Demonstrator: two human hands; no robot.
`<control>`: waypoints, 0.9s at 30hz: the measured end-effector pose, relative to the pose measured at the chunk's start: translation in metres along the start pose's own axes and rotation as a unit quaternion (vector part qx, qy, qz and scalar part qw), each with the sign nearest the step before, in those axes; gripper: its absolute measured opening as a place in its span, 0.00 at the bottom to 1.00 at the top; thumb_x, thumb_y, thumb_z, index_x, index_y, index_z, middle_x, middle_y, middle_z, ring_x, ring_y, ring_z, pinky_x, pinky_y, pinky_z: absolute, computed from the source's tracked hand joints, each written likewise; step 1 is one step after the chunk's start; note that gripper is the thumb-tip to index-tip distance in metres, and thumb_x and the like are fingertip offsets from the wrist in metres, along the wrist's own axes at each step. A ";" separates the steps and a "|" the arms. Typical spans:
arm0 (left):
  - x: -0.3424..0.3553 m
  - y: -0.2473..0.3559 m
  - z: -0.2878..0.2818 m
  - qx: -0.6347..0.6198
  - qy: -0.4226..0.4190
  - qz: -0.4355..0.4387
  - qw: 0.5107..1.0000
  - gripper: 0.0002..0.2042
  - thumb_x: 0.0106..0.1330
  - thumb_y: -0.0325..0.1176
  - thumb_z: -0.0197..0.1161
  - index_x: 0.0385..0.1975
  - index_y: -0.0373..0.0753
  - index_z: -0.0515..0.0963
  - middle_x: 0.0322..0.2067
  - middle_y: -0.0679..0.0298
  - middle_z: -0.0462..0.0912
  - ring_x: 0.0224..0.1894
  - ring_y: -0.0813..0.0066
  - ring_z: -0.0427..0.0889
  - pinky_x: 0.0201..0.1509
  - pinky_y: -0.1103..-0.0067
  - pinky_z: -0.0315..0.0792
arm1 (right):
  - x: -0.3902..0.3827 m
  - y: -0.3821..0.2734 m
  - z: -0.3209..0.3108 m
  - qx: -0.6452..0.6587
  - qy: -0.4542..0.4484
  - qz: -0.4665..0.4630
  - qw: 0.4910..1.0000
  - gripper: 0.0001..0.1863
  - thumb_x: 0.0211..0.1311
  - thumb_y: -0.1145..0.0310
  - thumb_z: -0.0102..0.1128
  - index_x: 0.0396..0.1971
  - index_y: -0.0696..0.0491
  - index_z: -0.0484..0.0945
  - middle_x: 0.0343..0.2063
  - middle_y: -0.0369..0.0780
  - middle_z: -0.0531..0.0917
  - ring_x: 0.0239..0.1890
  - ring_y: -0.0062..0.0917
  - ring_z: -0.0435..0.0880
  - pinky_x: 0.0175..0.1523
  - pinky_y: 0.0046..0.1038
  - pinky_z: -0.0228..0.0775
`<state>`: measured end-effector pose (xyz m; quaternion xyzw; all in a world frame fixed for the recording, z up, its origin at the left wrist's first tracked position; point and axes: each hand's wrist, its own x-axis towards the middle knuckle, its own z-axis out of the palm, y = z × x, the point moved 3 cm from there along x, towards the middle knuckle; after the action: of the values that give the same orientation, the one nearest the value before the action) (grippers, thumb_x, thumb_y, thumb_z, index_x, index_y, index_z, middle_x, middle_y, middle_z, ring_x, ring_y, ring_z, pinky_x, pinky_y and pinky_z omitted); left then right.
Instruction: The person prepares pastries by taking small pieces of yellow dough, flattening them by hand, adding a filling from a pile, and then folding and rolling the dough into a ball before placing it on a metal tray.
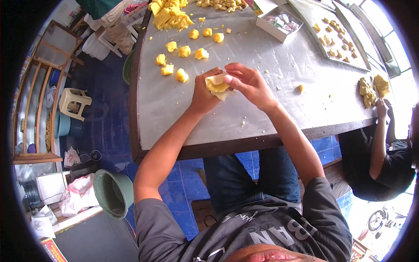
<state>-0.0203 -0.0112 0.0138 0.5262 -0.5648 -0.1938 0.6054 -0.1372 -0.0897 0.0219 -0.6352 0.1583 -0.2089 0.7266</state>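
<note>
My left hand (pixel 206 94) is wrapped around a flattened piece of yellow dough (pixel 217 86), cupped with a pale, thin flap at its rim that could be dough or wrapping. From the right, my right hand (pixel 251 85) meets it: the thumb touches the rim while the fingers arch above, apart from the thumb. Both hands are over the metal-topped table (pixel 168 126), near its front edge. Just beyond them sit several yellow dough balls (pixel 184 51). A large mass of yellow dough (pixel 170 15) lies at the far left of the tabletop.
Small pale pieces (pixel 222 4) are heaped at the far edge. A white box (pixel 279 24) and a tray of shaped pieces (pixel 336 39) stand far right. At the right, a co-worker's hand (pixel 382 109) touches brownish-yellow dough (pixel 367 92). A green tub (pixel 113 194) is lower left.
</note>
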 end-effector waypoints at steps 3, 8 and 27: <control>0.004 0.001 0.002 -0.003 0.001 -0.008 1.000 0.06 0.52 0.23 0.67 0.23 0.36 0.74 0.22 0.68 0.79 0.30 0.83 0.80 0.35 0.82 0.72 | -0.008 -0.006 -0.013 -0.191 0.007 -0.148 0.970 0.35 0.50 0.54 0.72 0.52 0.61 0.70 0.46 0.44 0.79 0.52 0.29 0.76 0.59 0.33 0.65; -0.003 -0.010 0.000 -0.087 -0.011 -0.080 0.993 0.10 0.51 0.24 0.70 0.22 0.37 0.72 0.22 0.71 0.78 0.32 0.87 0.78 0.36 0.84 0.73 | -0.012 -0.017 0.002 -0.384 0.033 -0.184 0.904 0.40 0.46 0.59 0.73 0.57 0.58 0.64 0.55 0.46 0.70 0.58 0.37 0.71 0.62 0.34 0.62; -0.001 -0.003 -0.003 0.006 0.013 -0.042 0.999 0.10 0.50 0.24 0.70 0.23 0.37 0.72 0.22 0.70 0.77 0.29 0.87 0.74 0.33 0.84 0.70 | -0.015 -0.015 0.011 -0.371 0.074 -0.119 0.918 0.35 0.53 0.54 0.67 0.56 0.59 0.66 0.52 0.49 0.72 0.57 0.39 0.70 0.56 0.38 0.65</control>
<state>-0.0172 -0.0102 0.0108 0.5555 -0.5356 -0.2087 0.6009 -0.1462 -0.0739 0.0375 -0.8559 0.2010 -0.2669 0.3947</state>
